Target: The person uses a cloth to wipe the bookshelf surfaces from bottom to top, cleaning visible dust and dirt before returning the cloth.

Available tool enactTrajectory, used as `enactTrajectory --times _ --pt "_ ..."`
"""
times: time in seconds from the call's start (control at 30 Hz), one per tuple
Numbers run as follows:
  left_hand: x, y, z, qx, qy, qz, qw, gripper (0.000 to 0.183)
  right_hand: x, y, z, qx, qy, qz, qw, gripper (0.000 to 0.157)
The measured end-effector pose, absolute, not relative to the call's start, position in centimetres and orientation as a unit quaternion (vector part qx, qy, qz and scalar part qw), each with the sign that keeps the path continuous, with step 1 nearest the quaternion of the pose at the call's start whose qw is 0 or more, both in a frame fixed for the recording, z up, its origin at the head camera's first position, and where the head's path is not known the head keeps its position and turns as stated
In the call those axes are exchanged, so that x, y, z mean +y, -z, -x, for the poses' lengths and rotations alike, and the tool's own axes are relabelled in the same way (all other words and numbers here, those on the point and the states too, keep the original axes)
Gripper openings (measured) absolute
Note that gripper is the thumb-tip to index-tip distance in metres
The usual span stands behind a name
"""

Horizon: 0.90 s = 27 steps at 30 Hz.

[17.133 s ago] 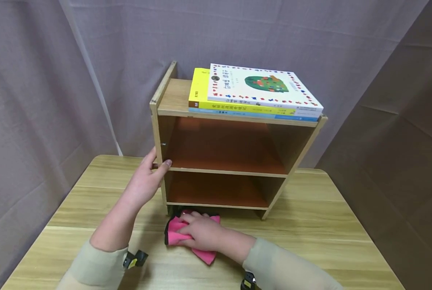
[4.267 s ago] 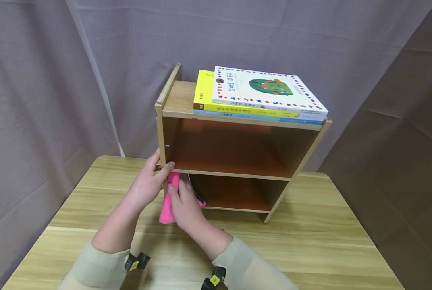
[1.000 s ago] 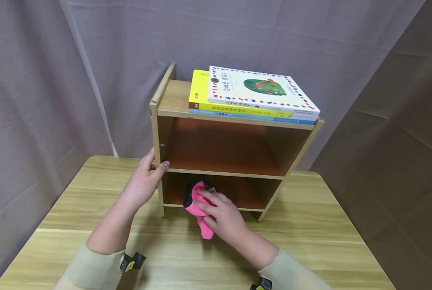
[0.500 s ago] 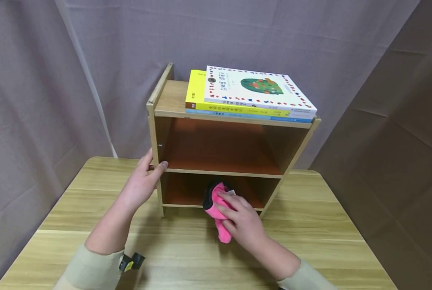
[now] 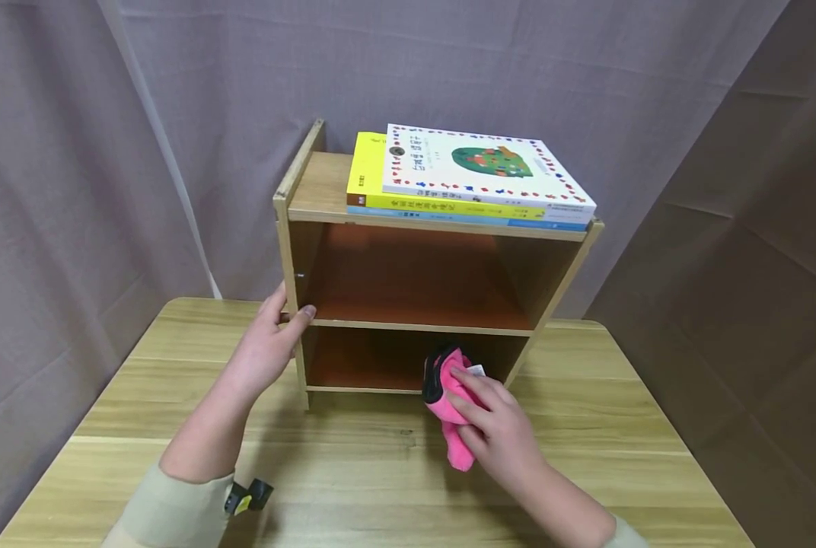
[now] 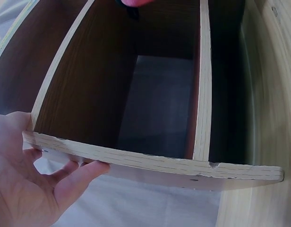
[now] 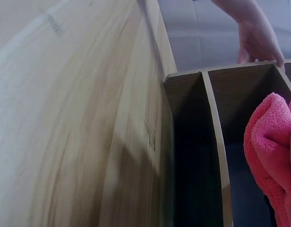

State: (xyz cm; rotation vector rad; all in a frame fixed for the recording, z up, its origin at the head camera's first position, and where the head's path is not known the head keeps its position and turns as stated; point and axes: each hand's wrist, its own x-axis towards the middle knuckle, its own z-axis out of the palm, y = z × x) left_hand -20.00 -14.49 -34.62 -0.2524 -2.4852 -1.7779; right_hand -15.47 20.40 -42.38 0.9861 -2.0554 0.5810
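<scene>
A small wooden bookshelf [image 5: 418, 328] stands on the table. My left hand [image 5: 260, 354] grips its left side panel [image 5: 285, 251], thumb on the front edge near the middle board and fingers round the outer face. The left wrist view shows that hand [image 6: 32, 182] at the panel edge. My right hand [image 5: 504, 434] pinches a bunched pink cloth [image 5: 454, 399] with black trim and a white tag. The cloth is at the right part of the lower compartment's front, one end hanging below the board. In the right wrist view the fluffy cloth [image 7: 270, 149] overlaps that compartment.
Several books lie stacked on the shelf's top, a white picture book [image 5: 483, 164] over a yellow one [image 5: 367, 175]. The wood-grain table [image 5: 353, 472] extends around the shelf. Grey curtains [image 5: 230, 91] hang behind and a brown cloth wall [image 5: 744, 228] is at the right.
Earlier the cloth was under the lowest board, then at the lower compartment's left side. Over the last second my right hand moved it rightward along that board. My left hand kept its grip.
</scene>
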Motion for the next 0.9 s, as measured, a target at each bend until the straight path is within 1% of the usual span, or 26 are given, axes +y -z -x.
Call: enactTrajectory --times 0.07,0.2,0.6,0.9 --pt "-14.5 34.7 20.0 -0.810 0.580 0.081 0.038 0.065 20.8 42.2 15.2 -0.801 -0.228 -0.388 0.396 0.028" --pt "-14.5 34.6 20.0 -0.812 0.577 0.079 0.037 0.065 21.6 41.8 14.7 -0.792 -0.232 -0.381 0.417 0.033" --pt "-14.5 34.6 19.9 -0.812 0.577 0.083 0.039 0.064 24.4 40.5 12.8 -0.786 -0.243 -0.333 0.462 0.041" --pt "-14.4 34.6 19.8 -0.812 0.576 0.083 0.034 0.065 25.2 39.5 11.7 -0.757 -0.262 -0.326 0.502 0.037"
